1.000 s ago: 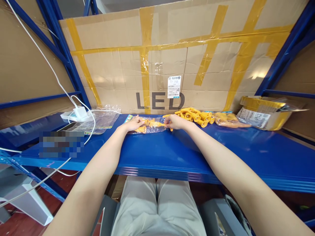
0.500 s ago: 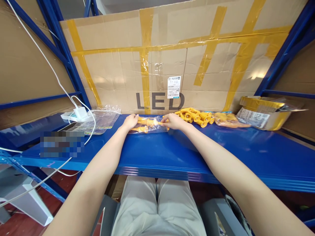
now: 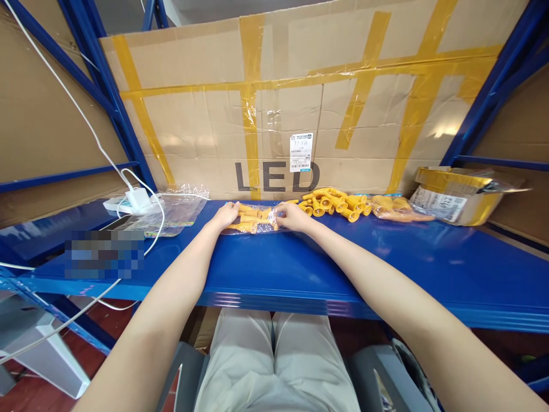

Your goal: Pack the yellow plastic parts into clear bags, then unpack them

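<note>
One left hand (image 3: 226, 216), one right hand (image 3: 294, 217). One middle bag (image 3: 265, 229), one right bag (image 3: 392, 213), both filled. Loose yellow cones (image 3: 337, 202): six at least; overlapping, exact tally unclear. Flat bags (image 3: 182, 210): one at least. One carton (image 3: 481, 205), two labels (image 3: 301, 152), one plug (image 3: 139, 198), one LED board (image 3: 189, 129).

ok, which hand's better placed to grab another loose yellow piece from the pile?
Right, most likely. The right hand is at the end of the clear bag nearer the pile; the left hand is at the opposite end, farther off.
</note>
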The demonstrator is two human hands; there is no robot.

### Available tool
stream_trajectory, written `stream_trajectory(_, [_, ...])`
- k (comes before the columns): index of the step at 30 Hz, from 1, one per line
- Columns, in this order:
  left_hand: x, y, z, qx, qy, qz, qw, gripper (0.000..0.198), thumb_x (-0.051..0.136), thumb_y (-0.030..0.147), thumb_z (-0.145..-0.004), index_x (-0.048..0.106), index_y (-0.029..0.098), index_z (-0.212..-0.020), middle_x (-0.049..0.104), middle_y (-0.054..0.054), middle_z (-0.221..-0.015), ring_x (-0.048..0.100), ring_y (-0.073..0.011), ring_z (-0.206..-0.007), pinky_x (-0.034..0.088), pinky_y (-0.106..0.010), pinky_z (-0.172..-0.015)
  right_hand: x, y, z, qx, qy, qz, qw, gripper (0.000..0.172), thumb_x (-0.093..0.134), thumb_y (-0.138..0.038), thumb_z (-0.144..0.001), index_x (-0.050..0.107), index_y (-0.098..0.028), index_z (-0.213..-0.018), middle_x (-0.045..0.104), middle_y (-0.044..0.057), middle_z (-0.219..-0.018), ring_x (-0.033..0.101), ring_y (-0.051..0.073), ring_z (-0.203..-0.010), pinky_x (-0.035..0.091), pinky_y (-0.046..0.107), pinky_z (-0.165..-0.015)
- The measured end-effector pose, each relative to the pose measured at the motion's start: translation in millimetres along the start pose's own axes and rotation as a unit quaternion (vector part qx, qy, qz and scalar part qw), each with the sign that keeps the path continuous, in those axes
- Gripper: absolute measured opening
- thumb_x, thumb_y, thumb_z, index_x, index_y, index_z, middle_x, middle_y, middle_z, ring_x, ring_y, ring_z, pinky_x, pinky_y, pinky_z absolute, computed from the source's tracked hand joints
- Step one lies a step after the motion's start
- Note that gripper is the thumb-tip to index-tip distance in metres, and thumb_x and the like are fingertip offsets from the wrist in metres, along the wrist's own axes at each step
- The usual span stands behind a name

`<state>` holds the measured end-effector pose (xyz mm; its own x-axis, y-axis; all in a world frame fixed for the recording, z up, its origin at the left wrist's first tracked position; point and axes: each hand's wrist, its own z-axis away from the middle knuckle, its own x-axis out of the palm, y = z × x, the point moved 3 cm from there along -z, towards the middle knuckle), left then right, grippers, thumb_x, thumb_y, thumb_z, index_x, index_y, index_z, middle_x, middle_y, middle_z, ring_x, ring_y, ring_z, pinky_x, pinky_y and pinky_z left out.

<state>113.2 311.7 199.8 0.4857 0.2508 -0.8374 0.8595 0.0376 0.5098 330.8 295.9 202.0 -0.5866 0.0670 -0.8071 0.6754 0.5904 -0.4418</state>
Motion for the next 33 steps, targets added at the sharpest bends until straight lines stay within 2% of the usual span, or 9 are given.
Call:
stream_trajectory(2, [0.7, -0.6, -0.7, -0.005, -0.001, 0.009, 1.000, 0.050, 0.028, 0.041, -0.097, 0.057, 0.009, -0.121, 0.058, -0.016, -0.131, 0.054, -0.0264, -0.121, 0.041, -0.032, -0.097, 4.0, 1.0, -0.8, 0.000, 0.004, -0.078, 0.997, 0.019, 0.053, -0.006, -0.071, 0.068, -0.011, -0.082, 0.068, 0.006, -0.096, 0.062, 0.012, -0.076, 0.046, 0.021, -0.070])
stream_trajectory(4, [1.4, -1.2, -1.5, -0.006, -0.002, 0.019, 1.000, 0.050, 0.028, 0.041, -0.097, 0.057, 0.009, -0.122, 0.056, -0.016, -0.132, 0.053, -0.0263, -0.122, 0.040, -0.032, -0.099, 9.4, 2.0, -1.2, -0.004, -0.017, -0.147, 0.989, 0.017, 0.051, -0.007, -0.070, 0.066, -0.011, -0.078, 0.067, 0.003, -0.082, 0.060, 0.012, -0.071, 0.046, 0.021, -0.067])
stream_trajectory(8, [2.7, -3.4, -3.7, -0.005, 0.005, 0.027, 1.000, 0.047, 0.031, 0.040, -0.096, 0.058, 0.010, -0.121, 0.057, -0.016, -0.131, 0.054, -0.0270, -0.121, 0.041, -0.034, -0.098, 13.9, 0.6, 0.7, -0.022, -0.053, -0.210, 0.976, 0.011, 0.049, -0.010, -0.066, 0.060, -0.013, -0.067, 0.062, 0.000, -0.068, 0.056, 0.012, -0.067, 0.044, 0.023, -0.065])
stream_trajectory(15, [5.1, -7.3, -6.9, -0.011, 0.010, 0.040, 0.999, 0.040, 0.035, 0.033, -0.094, 0.057, 0.014, -0.122, 0.061, -0.014, -0.128, 0.057, -0.0260, -0.117, 0.044, -0.034, -0.096, 10.1, -0.1, 3.5, -0.025, -0.061, -0.214, 0.975, 0.012, 0.051, -0.017, -0.067, 0.062, -0.012, -0.067, 0.063, 0.001, -0.069, 0.056, 0.013, -0.069, 0.044, 0.026, -0.070])
stream_trajectory(20, [0.2, 0.5, -3.2, 0.020, 0.033, 0.009, 0.999, 0.043, 0.034, 0.031, -0.094, 0.056, 0.015, -0.127, 0.058, -0.010, -0.132, 0.053, -0.0230, -0.123, 0.039, -0.030, -0.102, 18.6, 4.8, 0.5, -0.024, -0.075, -0.244, 0.967, 0.016, 0.058, -0.021, -0.073, 0.068, -0.011, -0.082, 0.070, 0.005, -0.084, 0.063, 0.017, -0.082, 0.048, 0.029, -0.080])
stream_trajectory(23, [-1.2, 6.7, -1.6, 0.055, 0.027, -0.026, 0.998, 0.044, 0.033, 0.030, -0.094, 0.056, 0.014, -0.128, 0.052, -0.009, -0.139, 0.046, -0.0209, -0.130, 0.032, -0.026, -0.107, 20.7, 6.2, -2.5, -0.018, -0.066, -0.209, 0.975, 0.018, 0.056, -0.017, -0.078, 0.070, -0.012, -0.087, 0.071, 0.005, -0.088, 0.064, 0.017, -0.083, 0.049, 0.029, -0.082])
stream_trajectory(26, [1.2, 8.8, -1.9, 0.080, 0.001, -0.064, 0.995, 0.045, 0.032, 0.031, -0.094, 0.059, 0.014, -0.126, 0.043, -0.006, -0.146, 0.036, -0.0203, -0.137, 0.026, -0.026, -0.111, 13.2, 9.1, -5.5, 0.017, -0.027, -0.145, 0.989, 0.019, 0.055, -0.013, -0.080, 0.072, -0.013, -0.089, 0.072, 0.005, -0.091, 0.065, 0.017, -0.085, 0.049, 0.028, -0.083])
stream_trajectory(30, [5.1, 4.6, -3.0, 0.076, -0.031, -0.092, 0.992, 0.048, 0.031, 0.036, -0.094, 0.056, 0.018, -0.130, 0.034, -0.006, -0.150, 0.030, -0.0243, -0.140, 0.021, -0.038, -0.114, -12.2, 21.0, -5.0, 0.087, 0.065, -0.009, 0.994, 0.028, 0.049, -0.009, -0.084, 0.071, -0.013, -0.101, 0.070, 0.009, -0.106, 0.064, 0.017, -0.098, 0.046, 0.027, -0.092])
stream_trajectory(33, [4.7, 0.5, -3.6, 0.057, -0.032, -0.088, 0.994, 0.046, 0.032, 0.037, -0.093, 0.059, 0.021, -0.127, 0.030, -0.005, -0.152, 0.028, -0.0291, -0.140, 0.019, -0.050, -0.113, -32.0, 36.2, -1.0, 0.123, 0.125, 0.110, 0.978, 0.035, 0.044, -0.006, -0.084, 0.066, -0.009, -0.112, 0.063, 0.014, -0.120, 0.057, 0.019, -0.112, 0.041, 0.026, -0.098])
